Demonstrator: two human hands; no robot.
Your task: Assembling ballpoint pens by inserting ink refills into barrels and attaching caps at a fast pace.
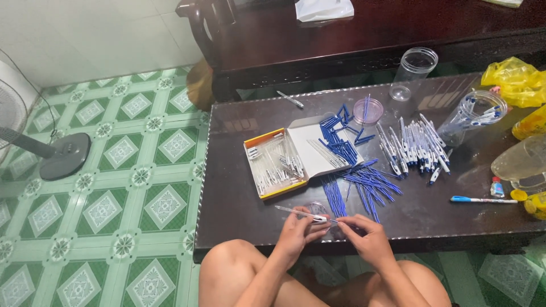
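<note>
at the near edge of the dark counter [239,227], the left hand [296,232] has its fingers clamped on a clear pen barrel [298,212], while the right hand [367,236] pinches a thin blue refill [340,222] at its tip. the assembly step looks midway; feeding the refill in calls for steady alignment.

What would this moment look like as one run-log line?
left hand: holds clear plastic pen barrel | right hand: pinches its tip end | nearby: blue pen refills, open cardboard box | surface: dark table
</note>
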